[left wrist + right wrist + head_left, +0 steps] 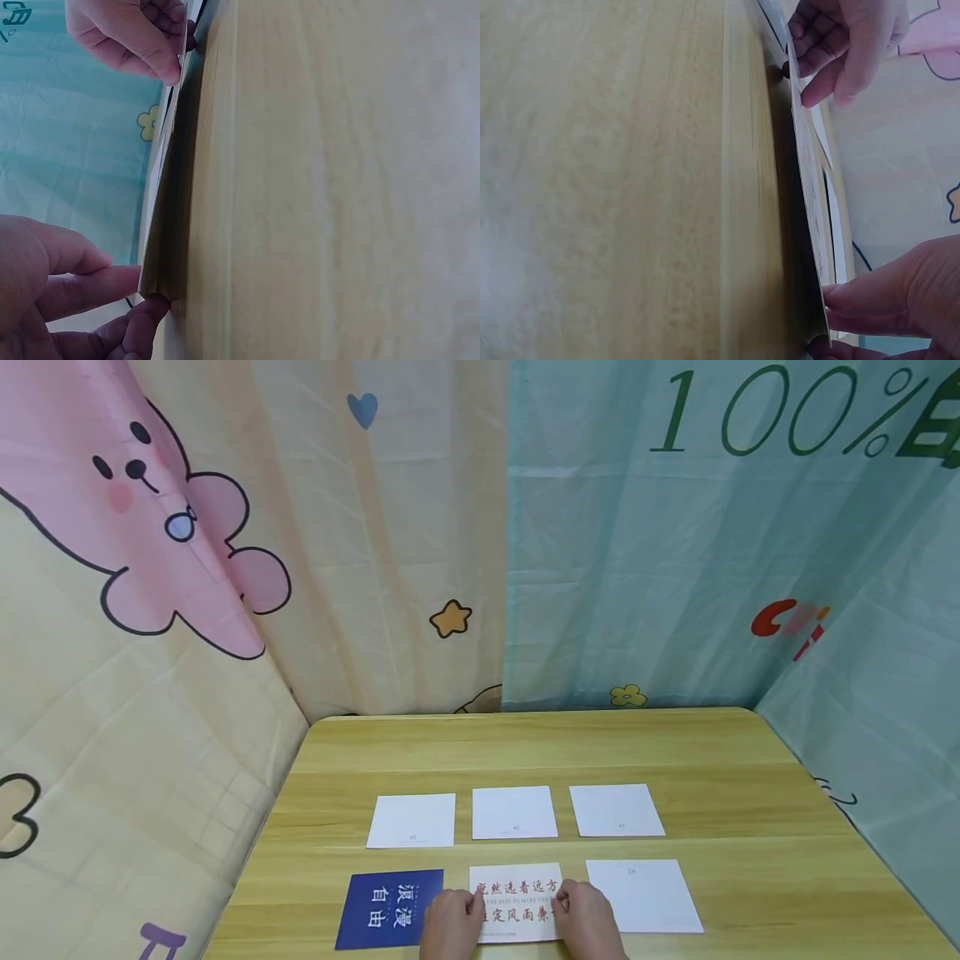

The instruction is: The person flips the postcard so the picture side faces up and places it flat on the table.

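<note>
Between my two hands is a white card with red Chinese characters [519, 902], face up in the middle of the front row. My left hand [453, 923] pinches its left edge, and my right hand [589, 920] pinches its right edge. Both wrist views show the card edge-on, raised slightly off the wood with a dark gap under it. In the left wrist view the left hand [52, 292] has fingers above and below the card. The right wrist view shows the right hand [900, 300] gripping the opposite edge the same way.
A blue card with white characters [390, 908] lies left of the left hand. A blank-looking white card [647, 897] lies right of the right hand. Behind are three more white cards, at left [411, 821], middle [514, 812] and right [617, 810], on the wooden table [525, 743].
</note>
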The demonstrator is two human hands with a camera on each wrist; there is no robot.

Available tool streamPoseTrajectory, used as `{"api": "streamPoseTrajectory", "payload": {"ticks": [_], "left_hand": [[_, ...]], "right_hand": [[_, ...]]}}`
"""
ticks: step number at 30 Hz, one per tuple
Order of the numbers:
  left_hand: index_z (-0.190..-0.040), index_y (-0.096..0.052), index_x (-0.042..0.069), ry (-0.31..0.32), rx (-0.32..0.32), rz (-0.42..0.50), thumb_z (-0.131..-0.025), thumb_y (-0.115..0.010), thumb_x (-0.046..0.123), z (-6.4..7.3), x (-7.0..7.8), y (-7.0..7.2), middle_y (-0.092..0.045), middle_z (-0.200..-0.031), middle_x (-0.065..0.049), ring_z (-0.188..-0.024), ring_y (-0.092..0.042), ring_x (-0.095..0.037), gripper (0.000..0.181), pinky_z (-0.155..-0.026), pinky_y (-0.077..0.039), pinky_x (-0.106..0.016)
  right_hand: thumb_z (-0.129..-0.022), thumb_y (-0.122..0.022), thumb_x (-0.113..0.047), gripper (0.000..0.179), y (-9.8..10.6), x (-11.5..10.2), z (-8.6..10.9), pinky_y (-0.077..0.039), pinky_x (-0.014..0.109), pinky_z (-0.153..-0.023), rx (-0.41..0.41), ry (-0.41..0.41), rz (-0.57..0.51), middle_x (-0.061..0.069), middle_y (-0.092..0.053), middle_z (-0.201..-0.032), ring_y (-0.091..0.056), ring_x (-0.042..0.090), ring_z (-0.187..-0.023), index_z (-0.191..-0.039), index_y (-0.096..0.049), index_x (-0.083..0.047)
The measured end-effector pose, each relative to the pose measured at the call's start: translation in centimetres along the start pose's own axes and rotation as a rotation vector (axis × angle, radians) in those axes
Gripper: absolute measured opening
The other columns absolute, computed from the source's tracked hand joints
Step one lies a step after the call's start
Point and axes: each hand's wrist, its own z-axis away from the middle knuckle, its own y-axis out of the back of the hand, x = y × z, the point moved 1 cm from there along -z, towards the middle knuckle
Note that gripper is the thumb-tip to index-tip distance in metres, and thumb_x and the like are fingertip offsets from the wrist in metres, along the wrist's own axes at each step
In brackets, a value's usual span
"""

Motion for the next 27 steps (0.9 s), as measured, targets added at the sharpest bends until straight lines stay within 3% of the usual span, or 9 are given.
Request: {"api": "streamPoseTrajectory", "payload": {"ticks": [17, 27], "left_hand": [[-0.046, -0.054, 0.015, -0.006, -0.020, -0.020, -0.081, -0.064, 0.016, -0.18, 0.03, -0.03, -0.044, -0.048, 0.007, -0.048, -0.040, -0.010, 0.037, -0.049, -0.033, -0.028], [-0.047, -0.056, 0.014, -0.006, -0.022, -0.025, -0.082, -0.064, 0.016, -0.27, 0.02, -0.07, -0.046, -0.049, 0.006, -0.048, -0.041, -0.010, 0.036, -0.049, -0.033, -0.028]], "right_hand": [[-0.075, -0.071, -0.007, 0.015, 0.15, -0.74, 0.16, -0.040, 0.033, -0.054, 0.041, 0.010, 0.080, -0.001, -0.048, -0.060, -0.044, 0.014, -0.055, -0.066, -0.059, -0.008], [-0.076, -0.071, -0.006, 0.016, 0.14, -0.86, -0.19, -0.040, 0.034, -0.054, 0.012, -0.012, 0.101, -0.001, -0.049, -0.059, -0.045, 0.014, -0.055, -0.066, -0.059, -0.009]]}}
